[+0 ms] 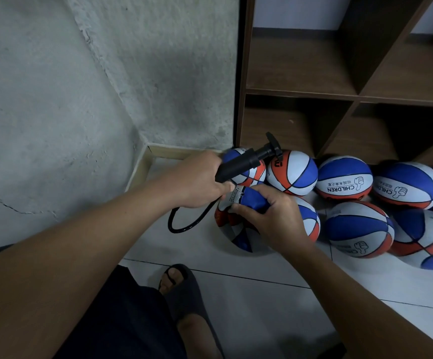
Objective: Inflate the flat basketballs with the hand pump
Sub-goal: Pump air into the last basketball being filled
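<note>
Needle is sitting right at the crumpled skin of the flat ball, so this is looking like the valve-insertion step; whether the tip is already seated in the valve, cannot tell.

Left hand is wrapping around the lower end of the hand pump, fingers clenched on the barrel, and seems to be steering the needle at the same time. That grip is keeping pump and needle as one unit, barrel angling up and away from the flat ball, T-handle at the far top end. Hose is looping down from under the left hand to the floor just left of the flat ball.

Right hand is grasping the flat ball from its right side, fingers curled into the collapsed blue panel, probably bunching the skin so the valve is staying firm against needle push.

Flat ball is sitting on the floor in front of the person's sandalled foot, touching a rounder ball on its right. More balls are lying behind and right of it, along the foot of the wooden shelf.

Readable print: "CHILDREN" plus a thumbs-up logo and small Chinese characters on the labelled ball behind-right of the flat ball. Print near the needle is too small to read.
</note>
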Available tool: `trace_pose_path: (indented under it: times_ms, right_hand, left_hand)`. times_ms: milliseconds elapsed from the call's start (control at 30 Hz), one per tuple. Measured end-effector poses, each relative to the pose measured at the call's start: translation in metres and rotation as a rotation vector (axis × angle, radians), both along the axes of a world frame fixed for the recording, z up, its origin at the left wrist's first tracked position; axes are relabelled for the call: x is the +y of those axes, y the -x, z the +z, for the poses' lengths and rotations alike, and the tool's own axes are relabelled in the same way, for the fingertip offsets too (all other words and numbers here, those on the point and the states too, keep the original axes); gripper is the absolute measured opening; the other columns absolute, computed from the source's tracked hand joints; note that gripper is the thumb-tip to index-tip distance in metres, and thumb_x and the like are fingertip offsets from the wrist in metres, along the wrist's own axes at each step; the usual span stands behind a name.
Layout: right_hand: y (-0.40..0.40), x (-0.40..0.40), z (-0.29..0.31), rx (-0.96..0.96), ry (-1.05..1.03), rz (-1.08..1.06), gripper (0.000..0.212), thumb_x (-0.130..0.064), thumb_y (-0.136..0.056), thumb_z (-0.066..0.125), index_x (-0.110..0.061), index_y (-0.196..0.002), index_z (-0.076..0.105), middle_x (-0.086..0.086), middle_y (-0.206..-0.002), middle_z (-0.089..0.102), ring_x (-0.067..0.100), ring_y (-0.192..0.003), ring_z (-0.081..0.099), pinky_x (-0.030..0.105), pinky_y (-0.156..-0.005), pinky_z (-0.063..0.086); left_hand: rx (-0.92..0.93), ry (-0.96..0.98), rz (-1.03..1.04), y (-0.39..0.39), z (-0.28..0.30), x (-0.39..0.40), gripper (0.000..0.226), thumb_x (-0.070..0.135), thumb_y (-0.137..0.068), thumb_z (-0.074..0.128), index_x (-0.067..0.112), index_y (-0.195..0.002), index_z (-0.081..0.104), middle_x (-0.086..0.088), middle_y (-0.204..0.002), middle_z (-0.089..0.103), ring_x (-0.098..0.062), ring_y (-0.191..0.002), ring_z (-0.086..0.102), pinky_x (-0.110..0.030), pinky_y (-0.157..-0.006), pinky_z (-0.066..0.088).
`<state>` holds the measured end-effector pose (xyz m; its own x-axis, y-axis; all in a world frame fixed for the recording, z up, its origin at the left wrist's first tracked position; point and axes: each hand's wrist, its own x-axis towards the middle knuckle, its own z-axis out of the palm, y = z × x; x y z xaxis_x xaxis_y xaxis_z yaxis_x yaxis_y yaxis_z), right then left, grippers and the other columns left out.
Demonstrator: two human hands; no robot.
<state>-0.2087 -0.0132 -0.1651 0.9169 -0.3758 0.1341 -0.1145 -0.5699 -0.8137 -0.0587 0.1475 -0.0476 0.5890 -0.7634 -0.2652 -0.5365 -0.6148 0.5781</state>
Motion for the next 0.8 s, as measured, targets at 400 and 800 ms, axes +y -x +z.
trace_pose_path:
  times_ms: [400, 800]
  right_hand:
    - [0.000, 0.004, 0.000, -0.020, 0.057, 0.005, 0.034, -0.057, -0.088, 0.082, -0.033, -0.111, 0.073, -0.019, -0.095, 0.071, 0.007, -0.089, 0.067, 0.041, -0.074, 0.058]
    - [0.001, 0.006, 0.023, -0.078, 0.188, 0.043, 0.042, -0.067, -0.086, 0.073, -0.028, -0.101, 0.076, -0.014, -0.084, 0.071, 0.007, -0.076, 0.063, 0.034, -0.064, 0.051]
  left_hand:
    - [-0.046, -0.049, -0.041, 0.003, 0.000, 0.000, 0.022, 0.032, -0.098, 0.076, 0.016, -0.084, 0.068, -0.004, -0.069, 0.071, -0.014, -0.057, 0.066, -0.022, -0.049, 0.048]
    - [-0.029, -0.054, -0.110, 0.014, 0.002, -0.002, 0.035, 0.025, -0.099, 0.076, 0.025, -0.069, 0.059, 0.022, -0.050, 0.060, 0.004, -0.049, 0.058, -0.010, -0.047, 0.037]
